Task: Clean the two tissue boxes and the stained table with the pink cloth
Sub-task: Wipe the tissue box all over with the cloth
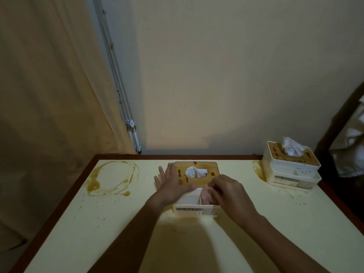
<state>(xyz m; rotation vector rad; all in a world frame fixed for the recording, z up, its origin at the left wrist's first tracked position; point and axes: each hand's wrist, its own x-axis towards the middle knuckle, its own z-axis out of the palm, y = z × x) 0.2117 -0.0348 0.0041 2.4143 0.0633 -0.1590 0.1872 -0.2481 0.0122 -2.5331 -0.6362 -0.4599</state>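
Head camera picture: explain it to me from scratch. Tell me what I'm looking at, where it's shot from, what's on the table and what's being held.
No machine here: a person works with bare hands, and the single picture comes from a camera worn on their head, looking forward and down. The left hand lies flat, fingers straight, on the wooden lid of the near tissue box. The right hand has curled fingers, its grip on the pink cloth, down in a front compartment of that box. A second tissue box, its lid spotted brown, stands far right on the pale table. A brown ring stain marks the far left, and a smear lies beside the second box.
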